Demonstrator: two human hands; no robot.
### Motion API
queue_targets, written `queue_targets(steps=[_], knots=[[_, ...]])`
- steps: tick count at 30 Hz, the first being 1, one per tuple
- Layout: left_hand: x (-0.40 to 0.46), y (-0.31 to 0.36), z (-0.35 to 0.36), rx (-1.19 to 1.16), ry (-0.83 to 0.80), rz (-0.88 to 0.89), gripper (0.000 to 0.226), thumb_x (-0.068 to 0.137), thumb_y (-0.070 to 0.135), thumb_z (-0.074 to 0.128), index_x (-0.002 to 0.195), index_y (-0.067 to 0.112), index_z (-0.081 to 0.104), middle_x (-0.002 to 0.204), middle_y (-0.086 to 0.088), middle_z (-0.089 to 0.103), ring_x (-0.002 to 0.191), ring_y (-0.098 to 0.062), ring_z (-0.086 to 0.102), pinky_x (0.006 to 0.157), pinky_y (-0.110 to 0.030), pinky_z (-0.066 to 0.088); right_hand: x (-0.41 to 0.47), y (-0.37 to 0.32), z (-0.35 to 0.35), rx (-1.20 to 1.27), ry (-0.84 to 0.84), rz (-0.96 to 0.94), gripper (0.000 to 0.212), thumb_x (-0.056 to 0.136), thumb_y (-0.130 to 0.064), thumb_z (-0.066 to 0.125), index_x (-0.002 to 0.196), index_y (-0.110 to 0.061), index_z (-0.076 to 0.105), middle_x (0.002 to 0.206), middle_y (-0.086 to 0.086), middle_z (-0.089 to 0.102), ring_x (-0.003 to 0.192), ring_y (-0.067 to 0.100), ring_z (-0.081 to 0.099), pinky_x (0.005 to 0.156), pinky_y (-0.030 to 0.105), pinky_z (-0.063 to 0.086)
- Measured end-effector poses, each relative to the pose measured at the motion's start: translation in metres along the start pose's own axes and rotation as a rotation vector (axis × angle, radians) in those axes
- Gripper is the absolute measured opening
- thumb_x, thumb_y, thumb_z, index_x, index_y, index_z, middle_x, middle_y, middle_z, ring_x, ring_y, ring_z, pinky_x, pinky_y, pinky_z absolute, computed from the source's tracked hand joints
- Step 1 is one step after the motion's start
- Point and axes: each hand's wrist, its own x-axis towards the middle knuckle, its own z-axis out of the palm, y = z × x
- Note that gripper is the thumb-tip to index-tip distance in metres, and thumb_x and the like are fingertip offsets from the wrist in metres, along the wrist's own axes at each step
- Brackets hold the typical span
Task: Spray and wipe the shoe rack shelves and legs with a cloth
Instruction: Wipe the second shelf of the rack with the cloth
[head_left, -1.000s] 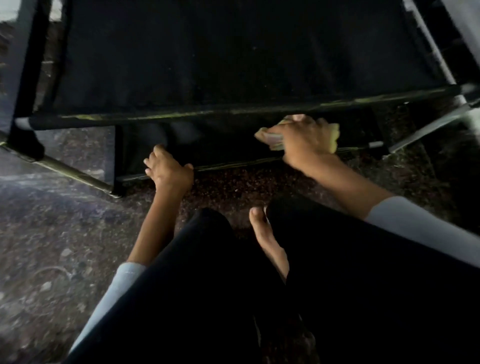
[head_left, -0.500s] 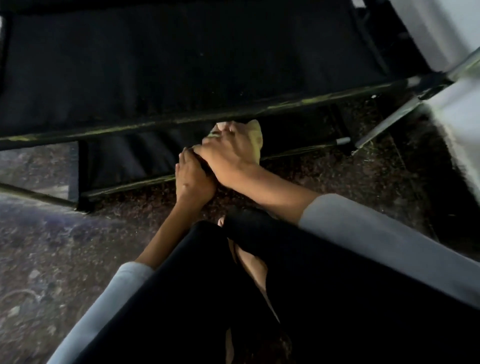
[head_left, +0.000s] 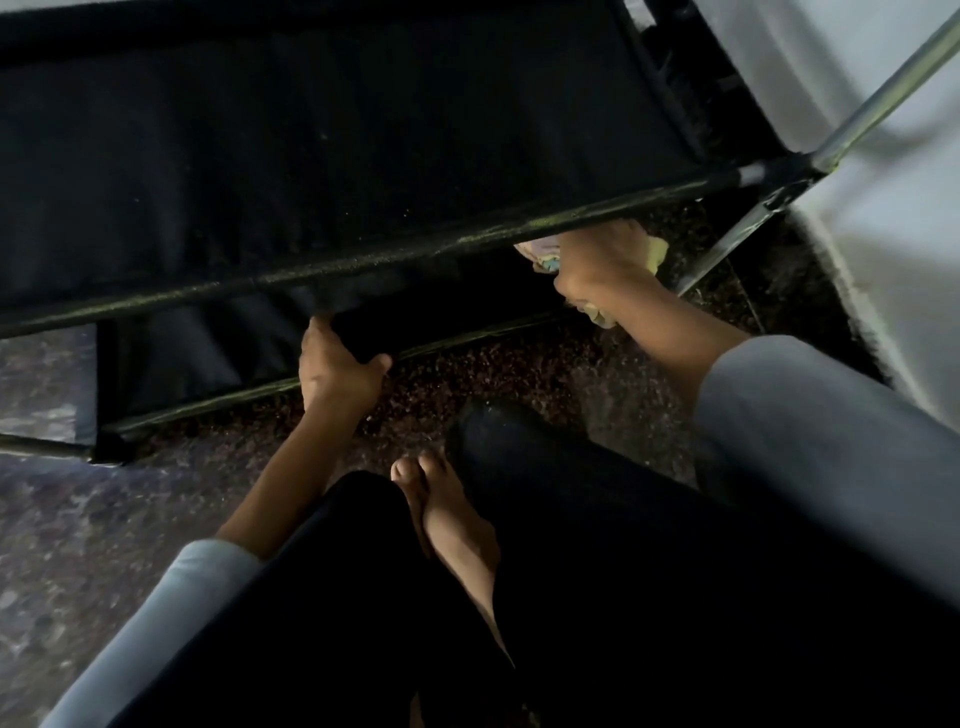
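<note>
Down low, right hand (head_left: 597, 260) curled round a yellowish cloth (head_left: 655, 251), tucked just under the front bar (head_left: 363, 262) of the upper shelf (head_left: 311, 156) of the shoe rack, near the slanted right leg (head_left: 727, 244). Cloth bulging out at both sides of the fist. Left hand (head_left: 337, 371) resting on the front edge of the bottom shelf (head_left: 208, 353), thumb spread out along the bar, fingertips hidden in the dark above. Bare foot (head_left: 447, 514) and black trousers (head_left: 597, 571) on the speckled floor (head_left: 78, 519).
</note>
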Motion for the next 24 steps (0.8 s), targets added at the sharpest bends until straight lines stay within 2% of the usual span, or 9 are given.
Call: queue_targets(steps=[3, 5, 7, 10, 12, 16, 19, 22, 24], knots=[[0.001, 0.001, 0.002, 0.013, 0.002, -0.006, 0.066, 0.080, 0.014, 0.073, 0.136, 0.005, 0.038, 0.136, -0.014, 0.046, 0.126, -0.030, 0.044, 0.102, -0.038, 0.037, -0.013, 0.007, -0.015, -0.061, -0.116, -0.242, 0.038, 0.085, -0.018, 0.059, 0.119, -0.035, 0.059, 0.116, 0.003, 0.062, 0.106, 0.027, 0.058, 0.075, 0.032, 0.038], [0.002, -0.001, 0.003, 0.020, 0.008, -0.012, 0.065, 0.080, 0.015, 0.073, 0.134, 0.005, 0.039, 0.135, -0.014, 0.046, 0.126, -0.031, 0.044, 0.102, -0.040, 0.038, -0.022, 0.016, -0.026, -0.139, -0.211, -0.339, 0.052, 0.079, -0.013, 0.062, 0.120, -0.045, 0.057, 0.114, -0.002, 0.062, 0.104, 0.026, 0.059, 0.072, 0.030, 0.036], [0.002, -0.003, 0.004, 0.025, 0.005, -0.007, 0.063, 0.080, 0.015, 0.073, 0.132, 0.004, 0.040, 0.134, -0.016, 0.047, 0.125, -0.032, 0.045, 0.102, -0.041, 0.039, -0.026, 0.025, -0.030, -0.087, -0.216, -0.325, 0.054, 0.078, -0.015, 0.064, 0.119, -0.049, 0.056, 0.112, -0.003, 0.064, 0.101, 0.025, 0.060, 0.071, 0.030, 0.037], [0.002, -0.004, 0.004, 0.028, 0.004, -0.011, 0.062, 0.080, 0.016, 0.073, 0.131, 0.004, 0.041, 0.134, -0.016, 0.047, 0.124, -0.033, 0.045, 0.102, -0.042, 0.040, -0.023, 0.025, -0.020, -0.019, 0.077, -0.209, 0.045, 0.084, -0.019, 0.062, 0.127, -0.029, 0.053, 0.122, 0.008, 0.060, 0.112, 0.034, 0.055, 0.083, 0.038, 0.040], [0.001, -0.003, 0.003, 0.024, 0.005, -0.007, 0.062, 0.079, 0.016, 0.073, 0.131, 0.004, 0.041, 0.134, -0.016, 0.047, 0.124, -0.032, 0.045, 0.102, -0.041, 0.039, -0.011, 0.017, -0.011, -0.037, 0.141, -0.134, 0.046, 0.088, -0.021, 0.057, 0.133, -0.015, 0.049, 0.135, 0.015, 0.050, 0.123, 0.037, 0.045, 0.095, 0.042, 0.038], [0.000, -0.002, 0.001, 0.032, -0.008, 0.007, 0.062, 0.080, 0.016, 0.073, 0.131, 0.004, 0.041, 0.133, -0.016, 0.047, 0.124, -0.031, 0.046, 0.102, -0.041, 0.039, 0.007, 0.004, -0.011, -0.049, -0.077, -0.098, 0.050, 0.087, -0.018, 0.059, 0.135, -0.015, 0.046, 0.142, 0.013, 0.042, 0.127, 0.034, 0.041, 0.096, 0.038, 0.037], [0.000, -0.003, 0.003, 0.036, -0.013, 0.018, 0.061, 0.081, 0.017, 0.072, 0.132, 0.004, 0.041, 0.133, -0.015, 0.047, 0.124, -0.032, 0.045, 0.102, -0.042, 0.039, -0.002, 0.007, -0.024, -0.070, -0.186, -0.171, 0.032, 0.082, -0.009, 0.061, 0.110, -0.021, 0.052, 0.113, 0.008, 0.050, 0.108, 0.031, 0.052, 0.079, 0.031, 0.037], [0.000, -0.003, 0.003, 0.047, -0.012, 0.021, 0.062, 0.081, 0.017, 0.071, 0.133, 0.003, 0.039, 0.135, -0.016, 0.045, 0.125, -0.033, 0.043, 0.102, -0.042, 0.037, -0.016, 0.020, -0.033, -0.162, -0.265, -0.322, 0.057, 0.075, -0.010, 0.063, 0.124, -0.037, 0.052, 0.119, 0.001, 0.055, 0.100, 0.028, 0.055, 0.071, 0.031, 0.035], [0.000, -0.004, 0.003, 0.052, -0.006, 0.029, 0.064, 0.081, 0.017, 0.072, 0.134, 0.003, 0.039, 0.136, -0.016, 0.045, 0.126, -0.033, 0.043, 0.102, -0.041, 0.036, -0.023, 0.028, -0.038, -0.204, -0.325, -0.366, 0.064, 0.074, -0.014, 0.063, 0.127, -0.046, 0.048, 0.119, -0.003, 0.057, 0.097, 0.025, 0.056, 0.070, 0.031, 0.037]])
